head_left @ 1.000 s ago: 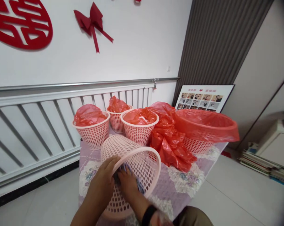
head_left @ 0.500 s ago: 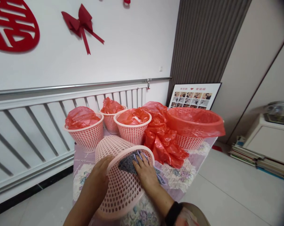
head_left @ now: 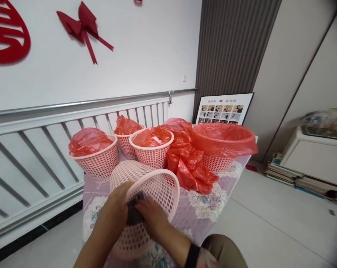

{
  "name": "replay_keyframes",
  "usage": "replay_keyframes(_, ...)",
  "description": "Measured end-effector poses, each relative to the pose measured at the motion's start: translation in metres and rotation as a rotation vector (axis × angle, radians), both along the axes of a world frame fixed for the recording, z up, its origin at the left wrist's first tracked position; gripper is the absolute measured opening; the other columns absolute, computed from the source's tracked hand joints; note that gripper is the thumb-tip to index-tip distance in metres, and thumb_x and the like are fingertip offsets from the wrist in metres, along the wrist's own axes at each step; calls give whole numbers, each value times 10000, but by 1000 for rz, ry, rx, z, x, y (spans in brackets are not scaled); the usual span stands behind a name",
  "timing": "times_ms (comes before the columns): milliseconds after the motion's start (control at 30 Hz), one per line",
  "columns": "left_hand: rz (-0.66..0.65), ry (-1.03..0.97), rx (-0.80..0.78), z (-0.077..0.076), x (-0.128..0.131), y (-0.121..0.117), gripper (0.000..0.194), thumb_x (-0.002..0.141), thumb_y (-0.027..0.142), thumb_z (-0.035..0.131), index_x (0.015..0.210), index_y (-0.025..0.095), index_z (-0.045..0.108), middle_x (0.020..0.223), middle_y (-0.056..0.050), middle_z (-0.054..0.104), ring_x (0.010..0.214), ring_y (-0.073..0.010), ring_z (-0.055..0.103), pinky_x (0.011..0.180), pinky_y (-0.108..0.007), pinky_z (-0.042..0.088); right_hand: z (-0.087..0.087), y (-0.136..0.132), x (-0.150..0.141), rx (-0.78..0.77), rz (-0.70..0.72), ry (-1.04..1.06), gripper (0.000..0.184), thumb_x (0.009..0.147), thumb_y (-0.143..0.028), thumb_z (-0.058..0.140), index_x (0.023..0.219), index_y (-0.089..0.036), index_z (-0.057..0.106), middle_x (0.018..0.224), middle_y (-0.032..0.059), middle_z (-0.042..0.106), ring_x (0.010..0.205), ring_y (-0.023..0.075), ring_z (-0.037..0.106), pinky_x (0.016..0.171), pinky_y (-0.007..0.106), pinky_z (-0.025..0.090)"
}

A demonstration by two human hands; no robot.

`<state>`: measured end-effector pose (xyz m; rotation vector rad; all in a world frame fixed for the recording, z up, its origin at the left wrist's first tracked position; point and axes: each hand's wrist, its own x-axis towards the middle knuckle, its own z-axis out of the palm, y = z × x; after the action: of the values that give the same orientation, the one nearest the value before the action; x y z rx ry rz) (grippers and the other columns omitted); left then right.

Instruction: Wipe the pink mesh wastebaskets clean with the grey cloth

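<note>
Left hand (head_left: 115, 208) and right hand (head_left: 154, 216) meet at a pale pink basket (head_left: 129, 172) that lies on its side on the bench (head_left: 193, 223), its mouth turned toward the person and to the right. The left forearm rises from the bottom edge of the view, slanting forward and rightward, with the back of the hand facing outward; its fingers lie close together and grip the basket at the left of its rim, the thumb hard to make out. The right forearm, with a black band (head_left: 192, 256) at the wrist, slants in from the lower right, and the hand reaches into the mouth, palm down over a dark rag (head_left: 135, 208). Its fingers bend toward the left hand; blur hides whether they pinch the rag or only press it. The rag is bunched between the two hands, just inside the rim. Behind the basket stand three lined baskets (head_left: 98, 163), upright, and to their right a heap of red bags (head_left: 192, 173) beside a wide tub (head_left: 218, 163).
</note>
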<state>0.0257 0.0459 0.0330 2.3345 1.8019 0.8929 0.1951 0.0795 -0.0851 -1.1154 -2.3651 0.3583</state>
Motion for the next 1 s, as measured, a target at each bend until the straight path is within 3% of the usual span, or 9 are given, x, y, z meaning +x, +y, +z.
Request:
replay_keyframes(100,-29,7,-36,1,-1,1,767,629,-37,372,1364,106,540,1430,-131,579,1366,-232,498,1198,-489,345,27,47,8,63,-108,-112,427,980,-171,427,1380,-272,537,1527,50,468,1466,308,273,1172,569,228)
replay_keyframes(233,9,27,-44,5,4,0,747,653,-31,368,1364,110,549,1438,-138,572,1377,-240,489,1203,-506,326,19,67,-3,-52,-153,-210,333,955,-135,447,1218,-155,650,1431,157,553,1450,310,322,1178,574,208)
replay_keyframes(333,12,25,-24,8,10,-1,733,661,-31,370,1354,111,559,1422,-133,587,1367,-239,500,1197,-494,343,-4,41,-21,-134,-175,-205,305,925,-135,464,1141,-143,680,1285,172,650,1366,348,438,1098,575,344)
replay_keyframes(433,16,26,-14,8,12,0,728,666,-31,369,1359,96,553,1434,-147,574,1370,-256,495,1198,-515,338,-21,4,-32,-210,-171,-186,327,869,-167,537,1169,-184,665,1195,114,699,1219,325,568,1001,478,459)
replay_keyframes(567,17,-16,24,3,12,2,681,707,6,391,1362,110,543,1446,-142,561,1377,-267,484,1199,-527,333,-32,-29,-28,-275,-137,-58,467,792,-195,605,1257,-230,622,1274,58,669,1258,306,528,1058,430,406)
replay_keyframes(700,43,-224,94,-6,2,-7,562,826,167,455,1383,104,496,1441,-171,551,1357,-291,500,1164,-542,380,-29,-34,-20,-312,-131,15,538,733,-163,604,1267,-225,625,1293,56,658,1279,308,503,1090,415,361)
replay_keyframes(833,190,-471,100,-44,-23,-35,596,910,390,483,1463,190,389,1531,-145,454,1408,-301,446,1152,-529,392,-23,-35,-20,-313,-131,27,568,707,-121,558,1257,-241,635,1271,52,669,1263,303,515,1061,416,383)
replay_keyframes(933,273,-568,-9,-101,-32,-58,673,919,441,484,1509,179,293,1586,-154,370,1462,-300,360,1188,-493,341,-24,-39,-20,-308,-136,57,589,694,-98,524,1252,-250,641,1294,51,661,1283,301,498,1074,420,363)
replay_keyframes(1000,311,-627,-86,-139,-27,-71,651,923,409,451,1473,87,320,1485,-227,490,1431,-314,408,1177,-478,364,-25,-40,-20,-311,-141,67,616,681,-96,528,1271,-243,631,1345,58,633,1313,310,471,1093,431,340)
